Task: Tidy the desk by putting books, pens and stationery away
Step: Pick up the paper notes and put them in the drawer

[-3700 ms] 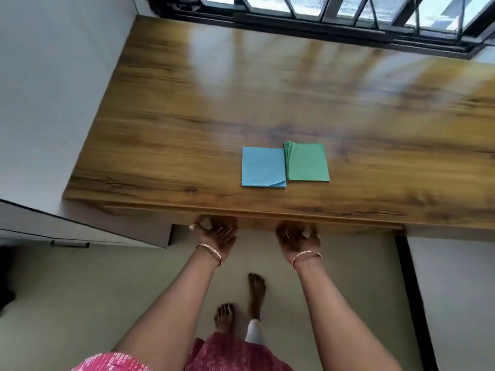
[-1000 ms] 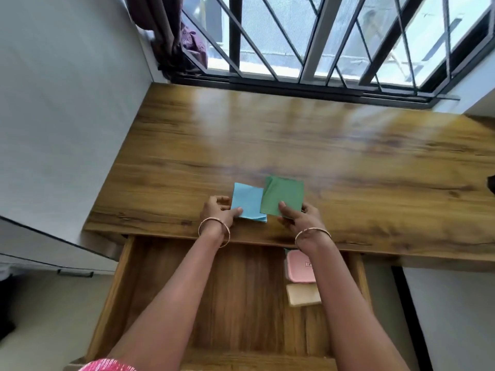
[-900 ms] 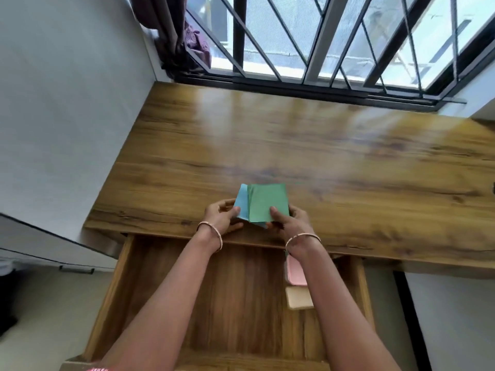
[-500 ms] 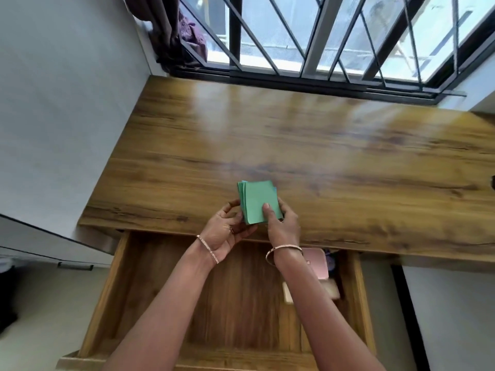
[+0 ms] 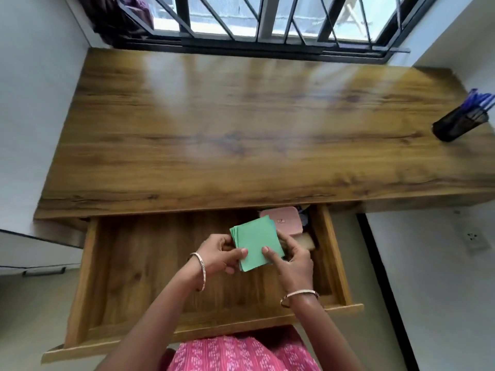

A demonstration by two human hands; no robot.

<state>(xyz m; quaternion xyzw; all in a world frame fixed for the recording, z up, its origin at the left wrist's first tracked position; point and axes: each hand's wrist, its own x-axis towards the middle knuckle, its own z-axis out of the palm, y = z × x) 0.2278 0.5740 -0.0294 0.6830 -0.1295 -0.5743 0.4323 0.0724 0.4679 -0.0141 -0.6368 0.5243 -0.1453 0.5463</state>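
Observation:
A stack of paper pads [image 5: 255,241], green on top with a blue edge showing underneath, hangs above the open wooden drawer [image 5: 139,266]. My left hand [image 5: 219,254] grips its left edge and my right hand [image 5: 292,259] grips its right and lower edge, thumbs on top. The stack is tilted and clear of the drawer floor. Behind it, in the drawer's back right corner, lie a pink case [image 5: 286,219] and a beige item [image 5: 305,241], partly hidden.
The wooden desk top [image 5: 241,135] runs under a barred window [image 5: 267,20]. A black mesh pen holder [image 5: 459,124] with blue pens stands at its right end. White walls close both sides; a socket [image 5: 472,238] is on the right wall.
The drawer was pulled open. Both hands gathered the blue and green pads into one stack on the desk, lifted it, and brought it back over the open drawer.

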